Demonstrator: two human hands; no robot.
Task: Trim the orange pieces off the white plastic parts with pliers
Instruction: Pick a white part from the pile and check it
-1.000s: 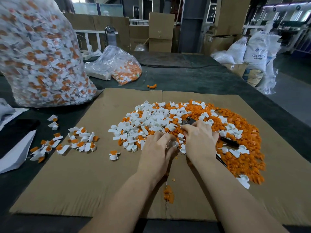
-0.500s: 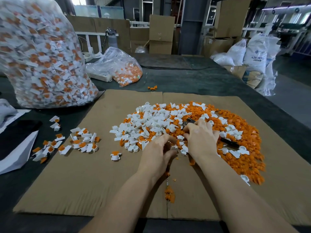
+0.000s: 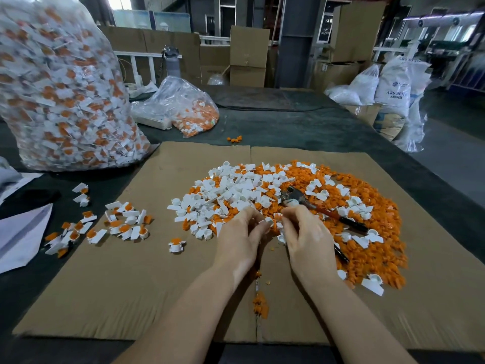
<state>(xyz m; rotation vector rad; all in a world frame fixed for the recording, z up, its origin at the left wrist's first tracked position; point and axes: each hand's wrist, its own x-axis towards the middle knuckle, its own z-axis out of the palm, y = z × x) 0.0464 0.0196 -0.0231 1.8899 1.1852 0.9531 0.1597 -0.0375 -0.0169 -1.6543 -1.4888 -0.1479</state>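
Head view, left hand (image 3: 240, 236): we see its fingers curled inward at the near edge of the heap, apparently pinching a small white part (image 3: 269, 220); the grip itself is partly hidden.
Head view, right hand (image 3: 305, 237): we see it curled beside the left hand, fingertips meeting at the same white part; we cannot tell whether it also grips the pliers.
Pliers (image 3: 309, 204): metal head lying on the heap just beyond the right hand, dark handles running out to the right.
Heap (image 3: 236, 190): white parts and cut orange pieces (image 3: 378, 248) mixed on the cardboard sheet (image 3: 131, 285).
Untrimmed parts (image 3: 126, 224): a small scatter left of the heap.
Large bag (image 3: 60, 95): clear, filled with white-and-orange parts, far left.
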